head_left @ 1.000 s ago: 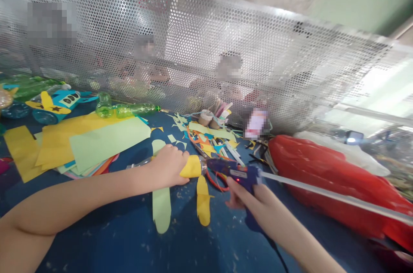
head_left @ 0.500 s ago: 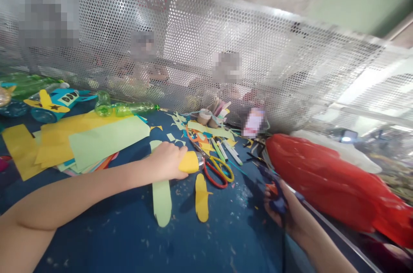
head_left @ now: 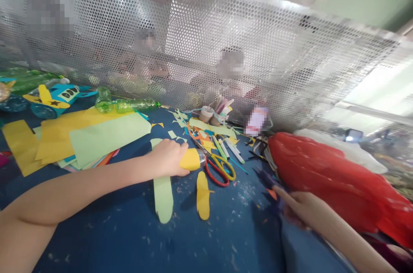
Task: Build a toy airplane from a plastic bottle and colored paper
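My left hand is closed around a bottle wrapped in yellow paper that lies on the blue table. A light green paper strip sticks out beneath it, and a yellow cut-out lies beside that. My right hand is low at the right, smeared by motion, against the dark blue glue gun next to the red plastic bag. Whether its fingers still grip the gun is unclear.
Red- and yellow-handled scissors and pens lie just right of the bottle. A stack of coloured paper sheets is at left, with green bottles and a blue toy plane behind. A perforated metal screen walls the back; people sit behind it.
My right hand has carried the glue gun away from the yellow bottle, rightward and down to beside the red bag. The left hand has kept its hold on the bottle.
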### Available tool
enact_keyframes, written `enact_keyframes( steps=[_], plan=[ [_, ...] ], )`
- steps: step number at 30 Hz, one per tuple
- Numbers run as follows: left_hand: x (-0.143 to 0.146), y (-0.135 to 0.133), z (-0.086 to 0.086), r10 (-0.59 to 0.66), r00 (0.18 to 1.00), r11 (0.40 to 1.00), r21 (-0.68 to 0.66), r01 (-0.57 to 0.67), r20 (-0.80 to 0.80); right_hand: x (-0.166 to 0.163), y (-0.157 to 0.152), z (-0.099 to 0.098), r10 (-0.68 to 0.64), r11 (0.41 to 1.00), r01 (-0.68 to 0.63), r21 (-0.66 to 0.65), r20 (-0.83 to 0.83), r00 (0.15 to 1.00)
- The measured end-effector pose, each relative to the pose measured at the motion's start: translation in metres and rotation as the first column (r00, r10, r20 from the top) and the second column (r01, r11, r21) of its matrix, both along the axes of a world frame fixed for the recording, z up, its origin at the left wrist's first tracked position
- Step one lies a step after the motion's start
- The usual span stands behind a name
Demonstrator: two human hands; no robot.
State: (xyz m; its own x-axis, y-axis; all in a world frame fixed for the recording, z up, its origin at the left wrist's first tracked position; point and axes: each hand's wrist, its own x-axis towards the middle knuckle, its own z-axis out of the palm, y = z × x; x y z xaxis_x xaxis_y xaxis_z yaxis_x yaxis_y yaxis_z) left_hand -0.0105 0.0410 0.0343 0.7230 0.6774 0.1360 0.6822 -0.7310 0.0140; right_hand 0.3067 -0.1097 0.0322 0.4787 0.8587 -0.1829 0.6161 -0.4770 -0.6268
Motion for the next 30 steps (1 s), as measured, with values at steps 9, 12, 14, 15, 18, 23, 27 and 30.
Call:
enact_keyframes(
  steps=[9, 12, 14, 15, 18, 23, 27, 30],
  plan=[
    [-0.001, 0.000, 0.002, -0.042, 0.999, 0.999, 0.008, 0.042, -0.002, -0.123, 0.050, 0.010, 0.740, 0.633, -0.773, 0.045, 0.258, 0.621],
    [-0.002, 0.002, 0.001, -0.090, 0.996, 0.996, 0.003, 0.090, 0.013, -0.121, 0.061, 0.027, 0.743, 0.589, -0.802, 0.094, 0.327, 0.584],
    [-0.003, 0.003, 0.001, -0.119, 0.993, 0.993, 0.007, 0.118, 0.025, -0.119, 0.066, 0.042, 0.677, 0.572, -0.778, 0.261, 0.386, 0.627],
    [-0.003, 0.004, 0.001, -0.126, 0.992, 0.992, 0.006, 0.126, 0.028, -0.119, 0.068, 0.047, 0.616, 0.559, -0.744, 0.367, 0.416, 0.669],
    [-0.003, 0.005, 0.001, -0.142, 0.990, 0.990, -0.008, 0.142, 0.025, -0.125, 0.073, 0.046, 0.459, 0.494, -0.671, 0.552, 0.490, 0.741],
    [-0.001, 0.007, -0.002, -0.171, 0.985, 0.985, 0.005, 0.171, 0.034, -0.131, 0.085, 0.015, 0.503, 0.477, -0.741, 0.473, 0.544, 0.671],
    [0.000, 0.007, -0.002, -0.180, 0.983, 0.984, 0.009, 0.180, 0.042, -0.127, 0.092, 0.006, 0.525, 0.480, -0.757, 0.443, 0.546, 0.653],
    [0.000, 0.006, -0.002, -0.189, 0.981, 0.982, 0.002, 0.189, 0.037, -0.125, 0.093, 0.006, 0.530, 0.461, -0.772, 0.438, 0.561, 0.635]
  ],
)
